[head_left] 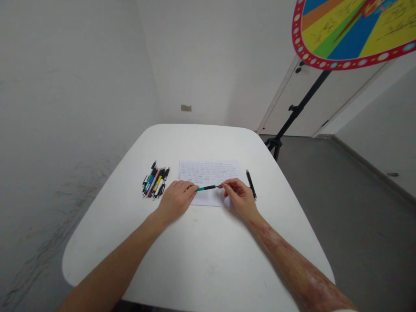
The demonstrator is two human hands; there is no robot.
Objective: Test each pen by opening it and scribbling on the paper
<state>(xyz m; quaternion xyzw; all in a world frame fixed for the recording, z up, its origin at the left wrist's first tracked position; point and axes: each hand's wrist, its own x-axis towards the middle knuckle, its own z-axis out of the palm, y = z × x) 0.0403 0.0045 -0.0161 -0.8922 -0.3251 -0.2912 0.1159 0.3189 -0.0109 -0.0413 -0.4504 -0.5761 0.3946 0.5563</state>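
Observation:
A green pen with a black grip (206,188) lies level between my two hands, just above a sheet of handwritten paper (209,168). My left hand (178,198) is closed on its green end. At the black-grip end, my right hand (239,195) pinches a thin dark piece at the pen's tip with thumb and fingers; whether it is a refill or a tip part is too small to tell. Right beside that hand, a black pen (251,184) lies on the table. Part of the paper is hidden under both hands.
A bunch of several pens (155,182) in mixed colours lies left of the paper on the white table (195,260). Behind the table's right corner stands a black tripod (292,115) bearing a colourful wheel (351,39). Walls border the left and far sides.

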